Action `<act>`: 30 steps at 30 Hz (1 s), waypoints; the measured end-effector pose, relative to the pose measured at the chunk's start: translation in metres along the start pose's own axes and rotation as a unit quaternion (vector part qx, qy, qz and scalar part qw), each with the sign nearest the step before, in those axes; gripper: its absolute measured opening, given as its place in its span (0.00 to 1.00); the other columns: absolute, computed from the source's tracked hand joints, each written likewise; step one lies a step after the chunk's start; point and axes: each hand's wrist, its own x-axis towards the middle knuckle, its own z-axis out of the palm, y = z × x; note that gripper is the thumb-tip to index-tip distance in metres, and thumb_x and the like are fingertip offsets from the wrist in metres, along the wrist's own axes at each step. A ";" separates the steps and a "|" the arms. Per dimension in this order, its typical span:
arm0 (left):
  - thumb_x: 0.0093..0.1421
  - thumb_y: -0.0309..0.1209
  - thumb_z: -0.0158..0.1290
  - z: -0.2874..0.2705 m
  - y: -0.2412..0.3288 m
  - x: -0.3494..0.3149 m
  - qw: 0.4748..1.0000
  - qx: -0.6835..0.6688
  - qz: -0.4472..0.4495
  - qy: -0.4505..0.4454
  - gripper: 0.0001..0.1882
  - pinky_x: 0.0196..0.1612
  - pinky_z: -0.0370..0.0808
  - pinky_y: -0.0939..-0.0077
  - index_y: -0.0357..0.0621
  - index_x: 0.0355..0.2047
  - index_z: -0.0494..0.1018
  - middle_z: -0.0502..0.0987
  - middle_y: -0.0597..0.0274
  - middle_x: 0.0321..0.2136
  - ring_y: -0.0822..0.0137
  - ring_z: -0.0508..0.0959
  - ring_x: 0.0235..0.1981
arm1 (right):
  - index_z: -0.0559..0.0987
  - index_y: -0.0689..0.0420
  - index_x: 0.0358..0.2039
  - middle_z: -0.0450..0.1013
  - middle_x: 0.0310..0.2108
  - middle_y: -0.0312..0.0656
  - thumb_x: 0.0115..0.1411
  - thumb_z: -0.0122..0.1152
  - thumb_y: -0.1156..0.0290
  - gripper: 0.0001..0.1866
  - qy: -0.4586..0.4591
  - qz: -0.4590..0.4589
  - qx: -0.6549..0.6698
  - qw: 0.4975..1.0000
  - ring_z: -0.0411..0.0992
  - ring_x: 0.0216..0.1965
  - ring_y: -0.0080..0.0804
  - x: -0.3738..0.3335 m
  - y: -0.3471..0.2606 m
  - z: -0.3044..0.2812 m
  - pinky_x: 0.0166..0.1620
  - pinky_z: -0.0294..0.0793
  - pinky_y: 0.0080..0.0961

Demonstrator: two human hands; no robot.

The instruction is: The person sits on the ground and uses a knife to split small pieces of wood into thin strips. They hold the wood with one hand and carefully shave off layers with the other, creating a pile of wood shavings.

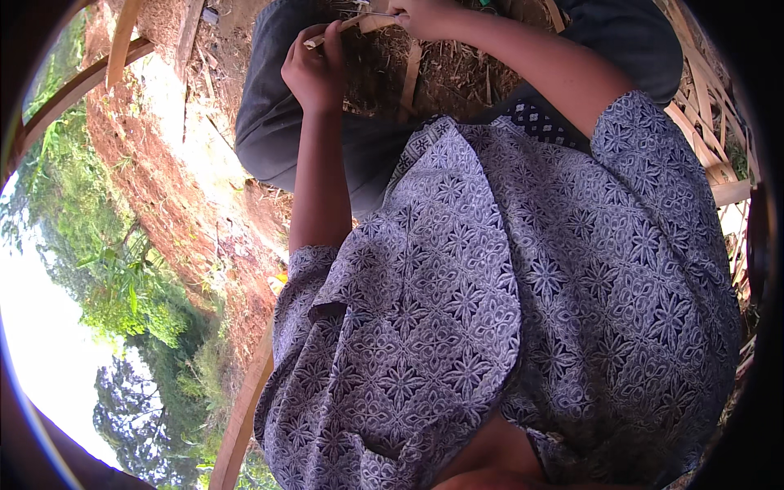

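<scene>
Sitting with the knees apart, the person keeps both hands in front, near the upper edge of what I see. The left hand (317, 72) has its fingers bent and closed on a narrow pale strip (349, 22), which looks like wood or bamboo; the thumb and the fingers pinch it. This strip is between the two knees and slants upward from the left hand toward the right one. The right hand (429, 18) is closed also, and its fingertips grip a thin metal tool (379, 14), which points to the left. The tool's far end is close to the strip, but I cannot tell if they touch, nor which kind of tool it is.

Under the hands, the brown ground (457, 77) is covered with small shavings, and one flat pale piece (411, 80) lies there between the legs. The person wears dark trousers (273, 122) and a loose patterned shirt (441, 278). At the far right there is a heap of long pale strips (701, 122), crossing each other. To the left I see a slope of reddish earth (135, 155) and, beyond it, green bushes (139, 302) in strong light.
</scene>
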 end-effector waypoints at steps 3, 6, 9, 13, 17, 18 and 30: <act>0.62 0.38 0.65 -0.003 -0.003 -0.003 1.000 0.011 -0.008 0.007 0.11 0.31 0.78 0.65 0.44 0.30 0.82 0.83 0.58 0.25 0.55 0.84 0.27 | 0.78 0.46 0.57 0.80 0.46 0.54 0.67 0.55 0.61 0.19 -0.013 -0.046 0.034 0.998 0.79 0.47 0.53 -0.040 -0.060 -0.034 0.49 0.77 0.47; 0.62 0.39 0.65 0.000 0.004 0.004 0.999 -0.020 -0.027 -0.010 0.12 0.31 0.78 0.65 0.44 0.30 0.81 0.83 0.58 0.24 0.55 0.84 0.26 | 0.77 0.46 0.58 0.80 0.45 0.55 0.66 0.57 0.57 0.21 -0.001 -0.052 -0.052 0.997 0.80 0.46 0.52 -0.004 0.010 0.002 0.47 0.78 0.46; 0.61 0.39 0.66 0.001 0.005 0.005 1.000 0.016 -0.002 -0.001 0.12 0.30 0.78 0.66 0.43 0.29 0.82 0.83 0.58 0.24 0.55 0.84 0.26 | 0.77 0.46 0.58 0.80 0.45 0.55 0.65 0.59 0.55 0.22 -0.033 -0.022 -0.013 0.999 0.80 0.46 0.52 0.011 0.017 -0.008 0.48 0.78 0.43; 0.60 0.40 0.67 -0.002 0.003 -0.003 1.000 0.007 -0.011 0.019 0.12 0.29 0.78 0.66 0.46 0.30 0.82 0.83 0.59 0.23 0.56 0.84 0.25 | 0.78 0.47 0.56 0.80 0.46 0.54 0.66 0.57 0.54 0.21 -0.033 -0.048 -0.006 0.998 0.79 0.47 0.54 -0.022 -0.049 -0.033 0.48 0.78 0.47; 0.60 0.41 0.67 0.003 0.003 0.001 1.000 -0.014 -0.020 0.006 0.13 0.29 0.78 0.67 0.46 0.30 0.83 0.83 0.60 0.22 0.58 0.84 0.24 | 0.78 0.51 0.54 0.79 0.47 0.56 0.63 0.58 0.61 0.20 -0.055 0.013 -0.081 0.995 0.80 0.46 0.56 -0.006 -0.015 -0.008 0.47 0.79 0.47; 0.60 0.42 0.67 0.004 0.002 0.003 1.000 -0.002 -0.018 0.002 0.13 0.29 0.78 0.68 0.46 0.30 0.83 0.83 0.60 0.22 0.58 0.84 0.24 | 0.78 0.50 0.55 0.79 0.46 0.57 0.62 0.59 0.62 0.21 -0.095 0.026 -0.167 0.981 0.80 0.45 0.56 0.012 0.003 0.001 0.46 0.79 0.47; 0.61 0.40 0.67 0.007 0.000 0.000 0.998 -0.036 -0.048 0.000 0.14 0.28 0.77 0.72 0.43 0.28 0.81 0.82 0.62 0.20 0.65 0.83 0.21 | 0.82 0.46 0.50 0.81 0.42 0.53 0.58 0.63 0.60 0.19 -0.120 0.024 -0.284 0.951 0.81 0.44 0.50 0.022 0.008 0.002 0.44 0.80 0.45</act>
